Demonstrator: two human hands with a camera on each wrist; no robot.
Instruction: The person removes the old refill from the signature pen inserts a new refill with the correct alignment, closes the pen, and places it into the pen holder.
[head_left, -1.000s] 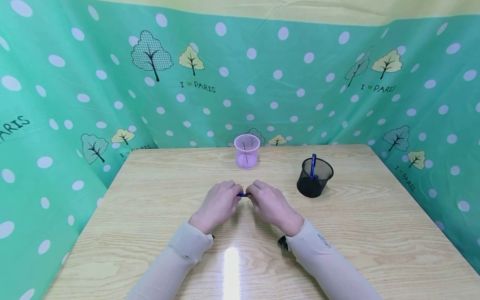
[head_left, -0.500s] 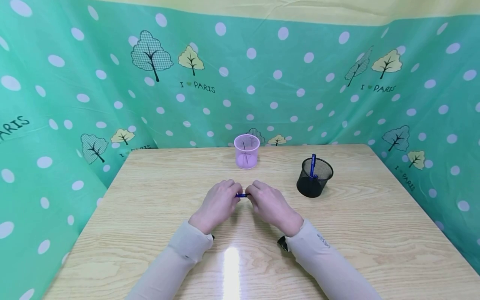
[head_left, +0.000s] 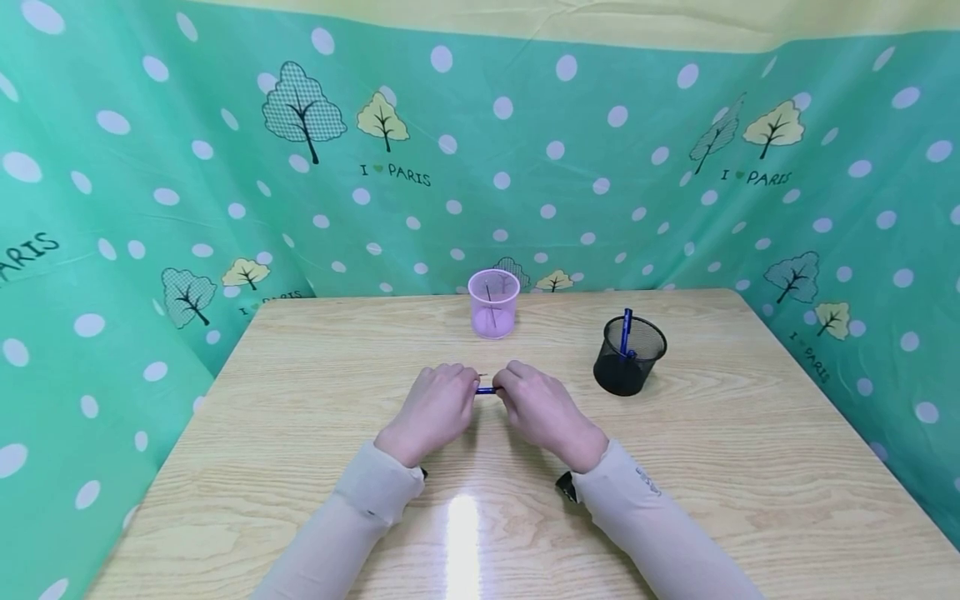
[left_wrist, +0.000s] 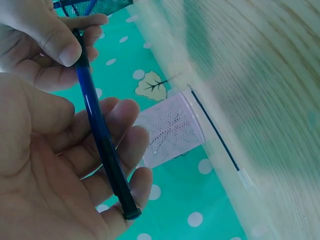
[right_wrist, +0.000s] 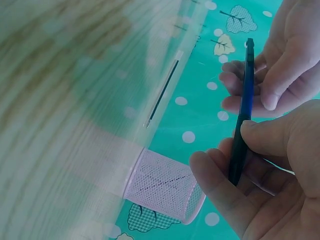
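My right hand pinches a dark blue pen near one end, thumb against its side in the right wrist view. The pen stretches across to my left hand, whose relaxed fingers lie behind its far half. The left thumb stands off the pen. Beyond the hands, a thin dark pen refill with a pale end lies on the table; in the head view my left hand hides most of it.
A pink mesh pen holder stands at the back of the wooden table. To the right is a black mesh pen holder with blue pens in it. A green dotted curtain hangs around the back and sides.
My left hand has shifted slightly left and its fingers have loosened on the pen. The tip of the refill now shows beside it. My right hand stays in place.
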